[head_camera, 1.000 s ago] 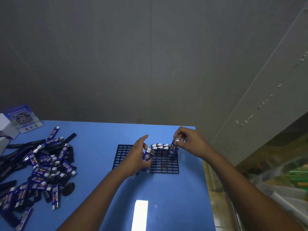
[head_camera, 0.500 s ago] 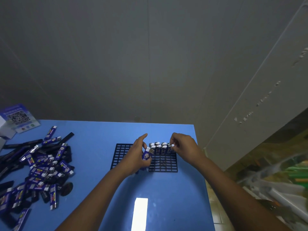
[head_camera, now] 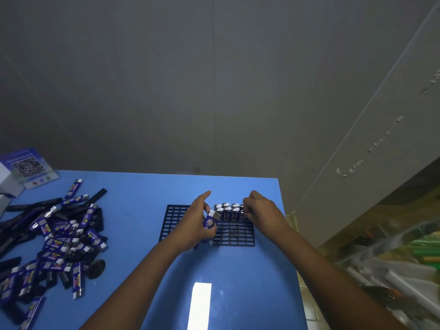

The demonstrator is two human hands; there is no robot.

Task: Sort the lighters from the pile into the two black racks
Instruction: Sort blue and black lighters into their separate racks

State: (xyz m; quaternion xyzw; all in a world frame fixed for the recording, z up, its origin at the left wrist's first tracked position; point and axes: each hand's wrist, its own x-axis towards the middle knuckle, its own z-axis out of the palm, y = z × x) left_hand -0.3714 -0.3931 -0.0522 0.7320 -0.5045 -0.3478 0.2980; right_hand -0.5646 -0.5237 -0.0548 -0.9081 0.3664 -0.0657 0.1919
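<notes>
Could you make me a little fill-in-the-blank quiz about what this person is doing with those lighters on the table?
1. The loose pile of blue printed lighters lies on the ____ side of the blue table.
2. The left hand holds one ____.
3. The upright lighters stand in the black plastic grid rack along its ____ edge.
4. The right hand touches the row's ____ end.

Missing words: left; lighter; far; right

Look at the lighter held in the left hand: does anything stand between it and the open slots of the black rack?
Nothing visible does. The left hand grips the lighter just over the black rack, beside the standing lighters at its far edge. The near rows show open. The right hand is at the far right corner.
</notes>
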